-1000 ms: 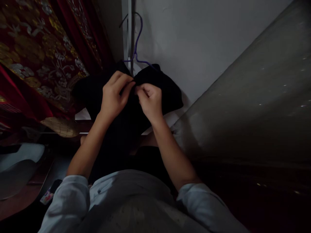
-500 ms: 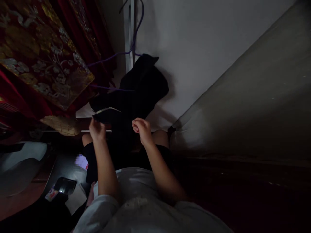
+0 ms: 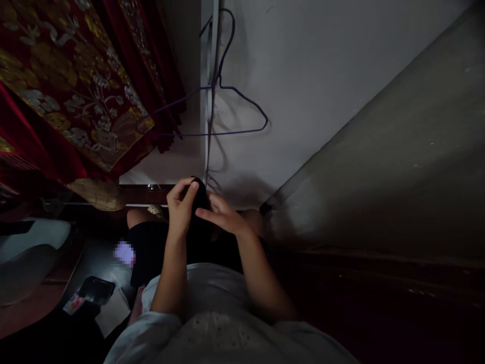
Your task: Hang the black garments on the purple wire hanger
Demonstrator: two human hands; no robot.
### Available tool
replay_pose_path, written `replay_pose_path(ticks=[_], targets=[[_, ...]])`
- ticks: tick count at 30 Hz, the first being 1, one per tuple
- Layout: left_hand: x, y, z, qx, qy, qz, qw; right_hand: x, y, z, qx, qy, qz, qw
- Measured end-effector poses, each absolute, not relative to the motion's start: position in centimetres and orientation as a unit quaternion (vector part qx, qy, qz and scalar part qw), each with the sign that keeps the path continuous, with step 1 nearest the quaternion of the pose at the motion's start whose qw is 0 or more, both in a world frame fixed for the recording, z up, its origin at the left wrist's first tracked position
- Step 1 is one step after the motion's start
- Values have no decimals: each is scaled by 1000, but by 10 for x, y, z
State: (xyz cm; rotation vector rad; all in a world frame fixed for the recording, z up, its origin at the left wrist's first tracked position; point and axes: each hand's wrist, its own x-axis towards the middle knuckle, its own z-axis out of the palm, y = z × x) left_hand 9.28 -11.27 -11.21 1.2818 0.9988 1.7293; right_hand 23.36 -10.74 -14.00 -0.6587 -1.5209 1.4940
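Note:
A black garment, gathered into a small bundle, is in front of my lap. My left hand pinches its upper edge between thumb and fingers. On the other side, my right hand has its thumb over the cloth and its fingers partly behind it. The garment's lower part merges with my dark shorts, so its outline is hard to tell. Above my hands, a bare purple wire hanger hangs by a white upright post.
A red cloth with gold and silver embroidery hangs at upper left, above a woven bag-like item. At lower left, a dark seat holds a black phone-like object and a white paper. A greyish panel slants along the right.
The black garment, spread across the hanger before, is now lower and bunched between my hands. The hanger's right side shows bare. My left hand has moved right, nearer my right hand.

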Motion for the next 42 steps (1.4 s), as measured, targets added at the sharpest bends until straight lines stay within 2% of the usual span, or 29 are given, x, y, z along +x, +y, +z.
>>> replay_pose_path(ticks=[3, 5, 10, 12, 16, 19, 23, 27, 31, 37, 42], targets=[[95, -115, -103, 566, 411, 658, 280, 228, -113, -129, -265, -587, 626, 439], [88, -114, -98, 591, 412, 644, 256, 226, -111, -126, -278, -587, 611, 452], [65, -106, -110, 644, 399, 539, 368, 232, -95, -127, -289, -652, 530, 460], [55, -103, -123, 685, 421, 443, 396, 241, -86, -122, -311, -681, 485, 451], [36, -98, -144, 760, 451, 159, 440, 265, -59, -99, -294, -754, 333, 483], [20, -94, -144, 792, 479, 33, 377, 275, -25, -83, -310, -738, 238, 550], [-5, -85, -131, 810, 538, 72, 225, 275, 30, -88, -412, -646, 214, 605], [-34, -68, -119, 810, 565, 65, 146, 278, 67, -104, -472, -634, 231, 568], [-56, -53, -101, 792, 592, 60, 134, 300, 63, -105, -549, -637, 198, 503], [-56, -25, -56, 805, 550, 203, 90, 342, 34, -79, -566, -640, 146, 499], [-33, 1, -24, 833, 494, 227, 102, 355, 19, -62, -590, -629, 131, 488]])
